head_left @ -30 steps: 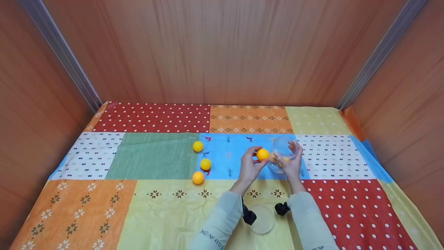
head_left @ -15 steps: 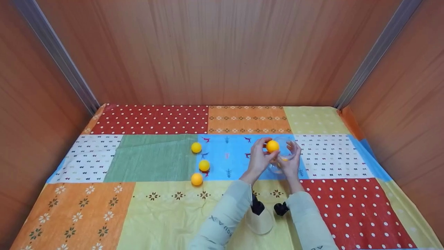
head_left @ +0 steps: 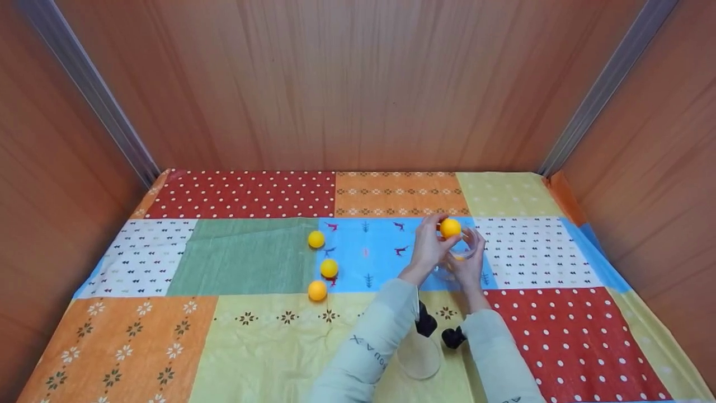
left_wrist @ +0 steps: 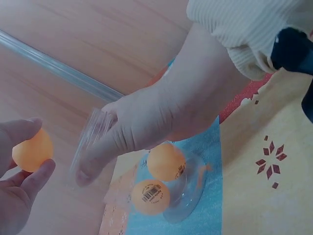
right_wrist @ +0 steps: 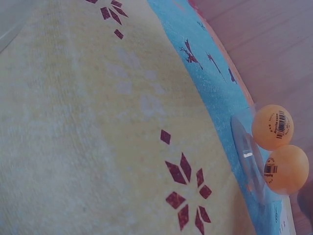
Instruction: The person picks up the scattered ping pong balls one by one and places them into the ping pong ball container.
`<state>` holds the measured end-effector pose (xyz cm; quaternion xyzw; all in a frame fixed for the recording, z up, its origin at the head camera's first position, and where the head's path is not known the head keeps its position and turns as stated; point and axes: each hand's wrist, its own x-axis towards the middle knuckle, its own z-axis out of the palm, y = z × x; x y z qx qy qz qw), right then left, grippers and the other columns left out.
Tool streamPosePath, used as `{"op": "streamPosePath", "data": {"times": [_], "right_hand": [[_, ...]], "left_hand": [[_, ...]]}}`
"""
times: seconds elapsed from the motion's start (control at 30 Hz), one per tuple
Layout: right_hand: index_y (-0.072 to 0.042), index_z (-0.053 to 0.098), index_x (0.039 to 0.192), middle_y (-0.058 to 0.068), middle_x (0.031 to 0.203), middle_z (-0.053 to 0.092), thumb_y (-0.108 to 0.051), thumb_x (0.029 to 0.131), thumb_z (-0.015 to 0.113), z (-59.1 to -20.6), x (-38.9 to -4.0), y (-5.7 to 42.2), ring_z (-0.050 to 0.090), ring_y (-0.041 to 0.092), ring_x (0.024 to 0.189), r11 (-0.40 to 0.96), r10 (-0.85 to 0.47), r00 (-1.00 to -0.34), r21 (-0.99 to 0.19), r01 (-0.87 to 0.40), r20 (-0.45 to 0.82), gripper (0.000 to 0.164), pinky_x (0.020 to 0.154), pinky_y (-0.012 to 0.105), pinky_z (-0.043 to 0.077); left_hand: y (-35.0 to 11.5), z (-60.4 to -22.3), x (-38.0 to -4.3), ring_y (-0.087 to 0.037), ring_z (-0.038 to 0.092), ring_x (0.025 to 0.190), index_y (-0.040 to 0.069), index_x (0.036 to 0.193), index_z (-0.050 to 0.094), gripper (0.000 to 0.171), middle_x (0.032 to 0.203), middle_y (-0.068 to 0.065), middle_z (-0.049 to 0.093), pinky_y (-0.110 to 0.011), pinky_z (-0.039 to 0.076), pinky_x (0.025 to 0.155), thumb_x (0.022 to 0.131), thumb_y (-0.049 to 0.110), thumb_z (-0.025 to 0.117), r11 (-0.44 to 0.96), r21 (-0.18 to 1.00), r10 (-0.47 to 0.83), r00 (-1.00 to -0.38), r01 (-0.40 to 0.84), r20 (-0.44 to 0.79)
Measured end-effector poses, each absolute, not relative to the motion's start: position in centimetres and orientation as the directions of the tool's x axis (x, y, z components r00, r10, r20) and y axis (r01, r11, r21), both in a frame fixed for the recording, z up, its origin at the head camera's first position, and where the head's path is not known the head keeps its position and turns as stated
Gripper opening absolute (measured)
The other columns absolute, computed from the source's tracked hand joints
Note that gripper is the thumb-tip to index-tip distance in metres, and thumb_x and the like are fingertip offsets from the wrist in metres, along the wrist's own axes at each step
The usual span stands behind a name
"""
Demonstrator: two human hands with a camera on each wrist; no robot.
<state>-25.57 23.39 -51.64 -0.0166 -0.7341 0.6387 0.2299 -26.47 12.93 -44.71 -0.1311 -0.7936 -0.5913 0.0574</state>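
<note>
My left hand [head_left: 428,251] pinches an orange ping-pong ball [head_left: 450,228] between thumb and fingertips, just above the mouth of a clear plastic jar [left_wrist: 190,196]. Around the jar's upper part, close to the rim, curls my right hand [head_left: 469,268]. Two orange ping-pong balls, one above [left_wrist: 166,161] and one below [left_wrist: 150,197] in the left wrist view, show through the jar's wall near its bottom. The right wrist view shows the same pair beside the jar's base, with most of the right hand outside the picture.
Three more ping-pong balls [head_left: 329,268] lie on the patchwork tablecloth [head_left: 251,257], left of the hands. A clear round lid [head_left: 419,358] lies in front, partly under the left forearm. Wood-grain panels [head_left: 358,84] enclose the back and sides.
My left hand has carried its ping-pong ball to the right and away from me, from beside the jar to above its mouth. The right hand and jar have hardly moved.
</note>
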Motion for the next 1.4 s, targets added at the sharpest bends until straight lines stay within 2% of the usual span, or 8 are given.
{"op": "streamPosePath", "data": {"times": [0.2, 0.43, 0.7, 0.8, 0.97, 1.07, 1.23, 1.4], "right_hand": [[0.003, 0.020, 0.131, 0.019, 0.134, 0.031, 0.008, 0.071, 0.067, -51.8, -25.7, 23.5, 0.024, 0.029, 0.125, 0.114, 0.314, -0.889, -0.943, -0.313, 0.333, 0.076, 0.102, 0.045, 0.021], [0.000, 0.021, 0.131, 0.017, 0.132, 0.033, 0.003, 0.072, 0.070, -52.9, -26.4, 24.0, 0.026, 0.028, 0.124, 0.124, 0.312, -0.879, -0.932, -0.339, 0.361, 0.077, 0.102, 0.045, 0.019], [0.003, 0.021, 0.129, 0.024, 0.131, 0.031, 0.009, 0.070, 0.068, -52.2, -26.1, 23.7, 0.023, 0.037, 0.123, 0.062, 0.318, -0.875, -0.929, -0.366, 0.366, 0.075, 0.099, 0.053, 0.018], [0.000, 0.022, 0.131, 0.016, 0.131, 0.034, 0.005, 0.070, 0.071, -52.9, -26.6, 24.1, 0.025, 0.030, 0.124, 0.067, 0.330, -0.876, -0.935, -0.349, 0.351, 0.078, 0.100, 0.051, 0.019], [-0.013, 0.024, 0.132, 0.001, 0.131, 0.036, -0.010, 0.071, 0.074, -53.9, -27.1, 24.5, 0.027, 0.018, 0.123, 0.104, 0.345, -0.893, -0.957, -0.270, 0.289, 0.079, 0.101, 0.048, 0.021], [-0.010, 0.025, 0.131, 0.007, 0.131, 0.037, -0.003, 0.069, 0.074, -53.9, -27.1, 24.4, 0.028, 0.022, 0.122, 0.083, 0.355, -0.882, -0.950, -0.301, 0.311, 0.079, 0.101, 0.049, 0.019], [0.007, 0.023, 0.128, 0.025, 0.129, 0.034, 0.013, 0.065, 0.068, -52.9, -26.4, 23.8, 0.026, 0.036, 0.121, 0.041, 0.343, -0.852, -0.912, -0.408, 0.396, 0.078, 0.100, 0.053, 0.015], [0.005, 0.022, 0.130, 0.022, 0.131, 0.033, 0.009, 0.067, 0.069, -52.2, -25.9, 23.5, 0.024, 0.034, 0.123, 0.049, 0.327, -0.874, -0.930, -0.364, 0.359, 0.078, 0.101, 0.051, 0.016]], "left_hand": [[12.8, -44.7, -26.3, -0.021, 0.052, 0.102, 0.008, 0.123, 0.050, 0.051, 0.119, -0.006, 0.050, -0.021, 0.046, 0.078, 0.077, 0.017, 0.069, 0.298, 0.897, 0.177, -0.943, 0.325, 0.283], [11.8, -44.6, -26.2, -0.018, 0.050, 0.103, 0.009, 0.127, 0.047, 0.049, 0.121, -0.005, 0.050, -0.023, 0.045, 0.082, 0.082, 0.019, 0.064, 0.331, 0.869, 0.220, -0.926, 0.367, 0.307], [9.8, -44.5, -25.5, -0.022, 0.048, 0.109, 0.008, 0.131, 0.042, 0.053, 0.122, -0.008, 0.049, -0.028, 0.042, 0.087, 0.083, 0.021, 0.062, 0.422, 0.805, 0.345, -0.895, 0.417, 0.283], [8.8, -44.6, -25.3, -0.021, 0.047, 0.110, 0.007, 0.131, 0.042, 0.053, 0.124, -0.009, 0.048, -0.029, 0.041, 0.088, 0.084, 0.020, 0.062, 0.443, 0.784, 0.367, -0.886, 0.435, 0.285], [7.2, -45.0, -25.1, -0.019, 0.048, 0.109, 0.007, 0.131, 0.042, 0.053, 0.123, -0.008, 0.048, -0.028, 0.042, 0.088, 0.084, 0.023, 0.061, 0.483, 0.753, 0.369, -0.884, 0.447, 0.288], [6.3, -45.3, -25.0, -0.020, 0.049, 0.107, 0.005, 0.129, 0.043, 0.050, 0.120, -0.009, 0.050, -0.028, 0.043, 0.085, 0.085, 0.021, 0.061, 0.491, 0.732, 0.376, -0.873, 0.473, 0.311], [4.6, -45.9, -24.8, -0.021, 0.052, 0.101, 0.002, 0.125, 0.046, 0.046, 0.115, -0.011, 0.052, -0.027, 0.045, 0.082, 0.084, 0.018, 0.061, 0.506, 0.704, 0.391, -0.860, 0.498, 0.327], [2.9, -46.6, -24.7, -0.021, 0.051, 0.104, 0.002, 0.123, 0.048, 0.044, 0.114, -0.010, 0.053, -0.029, 0.043, 0.086, 0.084, 0.018, 0.062, 0.538, 0.687, 0.394, -0.866, 0.489, 0.308]]}}
